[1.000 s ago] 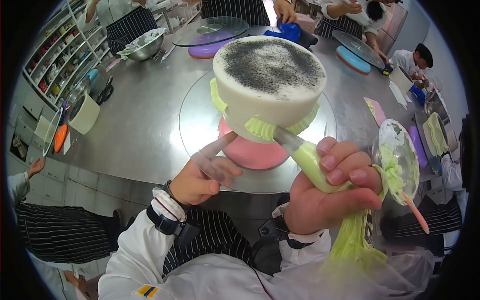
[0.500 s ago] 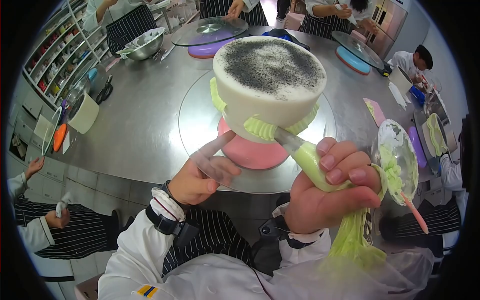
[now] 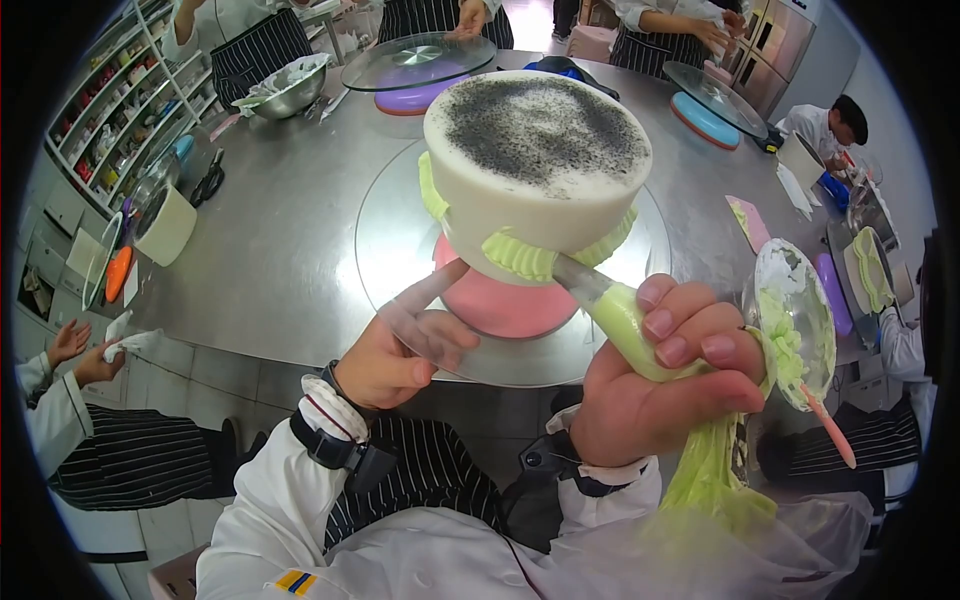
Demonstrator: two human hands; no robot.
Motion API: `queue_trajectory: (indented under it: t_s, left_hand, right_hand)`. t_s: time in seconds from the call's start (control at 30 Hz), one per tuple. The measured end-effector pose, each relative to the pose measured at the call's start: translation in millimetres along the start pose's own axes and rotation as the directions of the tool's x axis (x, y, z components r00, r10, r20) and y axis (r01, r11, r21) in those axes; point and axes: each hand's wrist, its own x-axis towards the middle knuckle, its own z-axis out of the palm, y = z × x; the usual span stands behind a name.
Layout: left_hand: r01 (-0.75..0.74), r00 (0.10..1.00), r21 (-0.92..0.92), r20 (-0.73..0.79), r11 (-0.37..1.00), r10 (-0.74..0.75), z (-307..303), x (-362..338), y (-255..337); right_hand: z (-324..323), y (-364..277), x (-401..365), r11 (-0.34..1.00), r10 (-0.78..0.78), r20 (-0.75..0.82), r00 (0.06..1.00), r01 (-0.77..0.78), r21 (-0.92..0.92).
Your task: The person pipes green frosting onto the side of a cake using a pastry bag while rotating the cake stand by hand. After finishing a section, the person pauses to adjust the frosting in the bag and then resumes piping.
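Observation:
A white round cake form [image 3: 540, 215], its top speckled black, stands on a clear glass turntable [image 3: 385, 230] with a pink base [image 3: 510, 300]. Pale green ruffled piping [image 3: 520, 258] runs in swags around its lower side. In my right hand [image 3: 670, 390] is a piping bag [image 3: 625, 325] of green cream, squeezed between fingers and palm. The bag's metal tip [image 3: 578, 280] touches the end of the front swag. My left hand [image 3: 400, 345] is at the turntable's near edge, index finger stretched out beneath the glass, holding nothing.
At right, a bowl of green cream [image 3: 795, 320] holds a pink-handled spatula [image 3: 828, 425]. Other turntables [image 3: 418, 62] and a metal bowl [image 3: 290, 92] stand along the steel table's [image 3: 270, 230] far side. Co-workers surround it; one person's hands [image 3: 95, 362] hold a white cloth at left.
The turntable has turned slightly, and the front swag reaches a little farther left from the tip. The person at left has brought both hands together around the cloth.

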Motion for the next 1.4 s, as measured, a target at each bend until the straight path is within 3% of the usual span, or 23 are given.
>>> queue_trajectory:
  t_s: [1.13,1.2,1.4]
  left_hand:
    - [-0.005,1.0,0.046,0.0,0.999,0.005,2.1,0.8,2.3]
    - [-0.01,1.0,0.038,0.007,0.999,0.009,2.7,0.9,2.5]
    - [-0.035,0.999,0.008,0.005,0.999,0.035,2.9,0.5,0.7]
  right_hand:
    - [2.1,1.2,-1.6,1.0,0.001,0.008,1.0,-0.001,0.012]
    - [1.5,3.3,-2.6,0.998,-0.023,-0.074,0.997,0.028,0.064]
    - [0.2,4.3,-2.7,0.997,-0.022,-0.071,0.997,0.027,0.071]
